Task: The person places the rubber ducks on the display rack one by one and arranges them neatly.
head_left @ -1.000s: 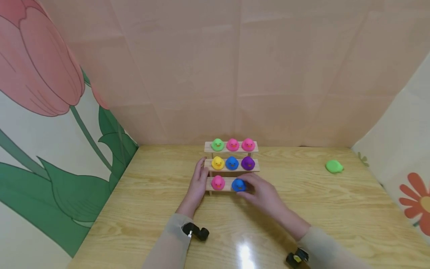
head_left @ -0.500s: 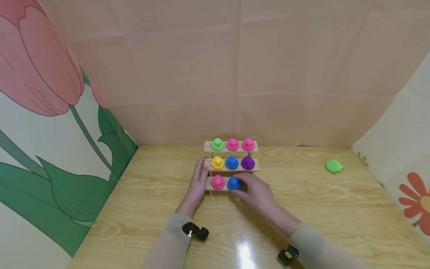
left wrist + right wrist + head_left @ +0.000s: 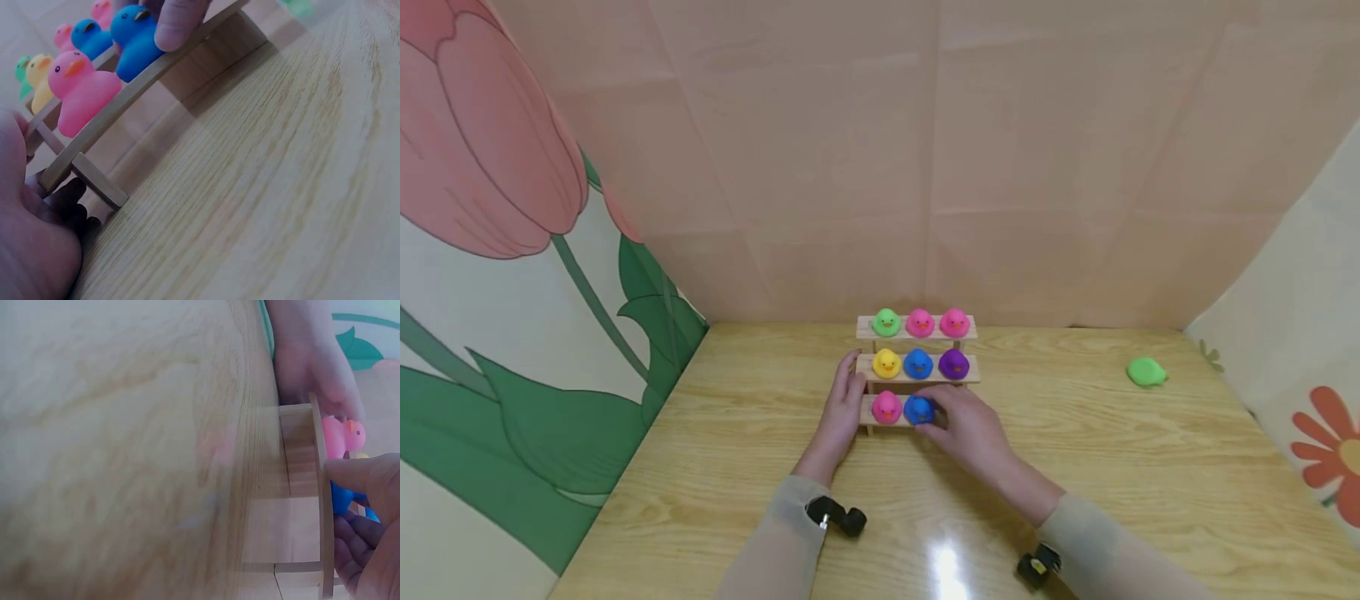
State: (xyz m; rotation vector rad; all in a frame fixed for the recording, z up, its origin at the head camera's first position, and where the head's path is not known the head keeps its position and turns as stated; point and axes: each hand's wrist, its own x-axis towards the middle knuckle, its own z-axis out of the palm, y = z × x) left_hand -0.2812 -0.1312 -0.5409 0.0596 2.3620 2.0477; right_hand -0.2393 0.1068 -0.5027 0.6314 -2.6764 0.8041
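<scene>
A three-tier wooden display stand (image 3: pixel 868 368) stands on the table. My left hand (image 3: pixel 841 407) holds its left end; in the left wrist view, dark fingertips (image 3: pixel 76 212) reach under the lowest board. On that lowest tier a pink rubber duck (image 3: pixel 887 407) sits at the left. Right beside it is a blue rubber duck (image 3: pixel 917 409), pinched between thumb and fingers of my right hand (image 3: pixel 973 429). The middle tier carries a yellow duck (image 3: pixel 887 363), another blue duck (image 3: pixel 918 363) and a purple duck (image 3: pixel 954 363). On the top are a green duck (image 3: pixel 886 322) and two pink ducks (image 3: pixel 920 322).
A light-green toy duck (image 3: pixel 1146 372) lies on its side on the wooden table (image 3: pixel 700 500), far to the right. Behind the stand rises a pinkish cloth backdrop (image 3: pixel 820 167). Printed flower panels border the table at left and right.
My right hand has slid the blue duck leftward along the lowest tier, up close to the pink duck. The left hand has stayed at the stand's left end.
</scene>
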